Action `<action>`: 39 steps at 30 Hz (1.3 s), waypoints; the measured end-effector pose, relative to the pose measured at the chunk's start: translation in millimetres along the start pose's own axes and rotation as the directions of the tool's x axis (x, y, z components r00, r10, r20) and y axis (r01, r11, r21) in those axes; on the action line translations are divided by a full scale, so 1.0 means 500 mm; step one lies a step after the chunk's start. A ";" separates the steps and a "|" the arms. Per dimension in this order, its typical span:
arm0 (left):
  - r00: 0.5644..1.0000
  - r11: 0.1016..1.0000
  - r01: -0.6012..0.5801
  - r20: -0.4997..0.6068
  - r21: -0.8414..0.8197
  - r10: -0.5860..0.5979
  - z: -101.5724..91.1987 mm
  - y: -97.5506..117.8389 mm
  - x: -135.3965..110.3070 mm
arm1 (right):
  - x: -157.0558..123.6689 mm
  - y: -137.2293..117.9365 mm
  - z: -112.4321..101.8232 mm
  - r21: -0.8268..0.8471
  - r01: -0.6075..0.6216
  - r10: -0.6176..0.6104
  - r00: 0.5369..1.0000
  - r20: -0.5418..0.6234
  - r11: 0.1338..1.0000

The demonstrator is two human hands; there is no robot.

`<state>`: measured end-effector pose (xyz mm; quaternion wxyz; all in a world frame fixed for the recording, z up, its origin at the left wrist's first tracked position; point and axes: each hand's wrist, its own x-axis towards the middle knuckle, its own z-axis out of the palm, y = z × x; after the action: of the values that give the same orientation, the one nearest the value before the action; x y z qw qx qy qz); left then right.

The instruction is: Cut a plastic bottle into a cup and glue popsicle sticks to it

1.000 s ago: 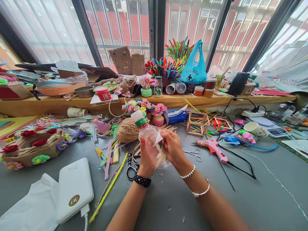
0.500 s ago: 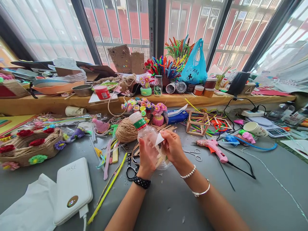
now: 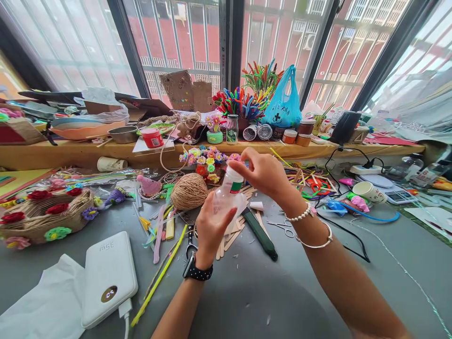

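Note:
A clear plastic bottle (image 3: pixel 226 200) with a green label and white cap stands nearly upright over the grey table. My left hand (image 3: pixel 211 226) is wrapped round its lower body, a black watch on that wrist. My right hand (image 3: pixel 263 173) is closed over the cap at the top, with a pearl bracelet and a silver bangle on its wrist. Just behind the bottle sits a ball of jute twine (image 3: pixel 189 190). Wooden craft sticks (image 3: pixel 229 238) and a dark green knife-like tool (image 3: pixel 260 234) lie under my hands.
A white power bank (image 3: pixel 108 278) on white paper lies front left, beside a woven basket (image 3: pixel 42 214) with felt flowers. Black scissors (image 3: pixel 190 240), a long yellow stick (image 3: pixel 160 275), a pink object (image 3: pixel 360 201) and cables lie around. The wooden shelf (image 3: pixel 70 153) behind holds jars and pipe cleaners.
The bottle went from tilted to nearly upright. My right hand left the paper at its side and rose to the cap. The craft sticks and dark tool are uncovered.

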<state>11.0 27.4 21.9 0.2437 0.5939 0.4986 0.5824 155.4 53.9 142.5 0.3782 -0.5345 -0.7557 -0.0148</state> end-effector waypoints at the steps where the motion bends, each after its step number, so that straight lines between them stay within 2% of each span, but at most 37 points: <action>1: 1.000 0.999 -0.020 -0.014 0.032 0.020 0.000 -0.002 -0.002 | 0.006 -0.011 -0.007 -0.138 0.031 -0.025 0.999 0.044 0.990; 3: 0.998 0.995 -0.051 -0.034 0.083 0.054 0.001 -0.005 -0.003 | 0.012 -0.031 -0.013 -0.320 0.080 -0.046 0.993 0.112 0.944; 6: 0.994 0.985 -0.102 -0.033 0.142 0.108 0.000 -0.006 -0.003 | 0.010 -0.050 -0.013 -0.427 0.102 -0.046 0.989 0.141 0.899; 11: 0.976 0.950 -0.176 -0.076 0.257 0.202 -0.005 0.004 -0.003 | 0.003 -0.065 -0.010 -0.488 -0.030 0.094 0.990 0.106 0.872; 20: 0.997 0.983 -0.051 -0.053 0.178 0.061 -0.010 0.002 -0.005 | 0.002 -0.054 0.002 -0.452 0.051 -0.031 0.998 0.052 0.890; 27: 0.998 1.000 0.006 0.055 0.027 -0.007 -0.020 0.018 -0.002 | 0.005 -0.048 0.006 -0.402 0.110 -0.086 0.993 0.078 0.909; 30: 0.981 0.983 0.078 0.186 -0.166 -0.046 -0.019 0.015 -0.002 | 0.009 -0.047 0.008 -0.356 0.156 -0.128 0.987 0.102 0.921; 33: 0.936 0.916 0.173 0.349 -0.363 -0.039 -0.023 0.003 0.002 | 0.019 -0.055 0.003 -0.288 0.227 -0.202 0.973 0.116 0.930; 35: 0.907 0.876 0.224 0.421 -0.428 -0.026 -0.031 -0.006 0.008 | 0.028 -0.062 -0.006 -0.228 0.284 -0.255 0.956 0.147 0.931; 37: 0.856 0.825 0.303 0.517 -0.477 -0.016 -0.041 -0.013 0.013 | 0.037 -0.064 -0.018 -0.124 0.371 -0.339 0.914 0.222 0.920; 39: 0.817 0.780 0.373 0.576 -0.502 -0.020 -0.048 -0.017 0.016 | 0.045 -0.059 -0.029 0.000 0.454 -0.433 0.848 0.305 0.891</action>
<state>-15.6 30.5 23.1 0.6094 0.5683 0.2628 0.4864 135.9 53.2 177.4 0.2272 -0.3548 -0.9056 -0.0483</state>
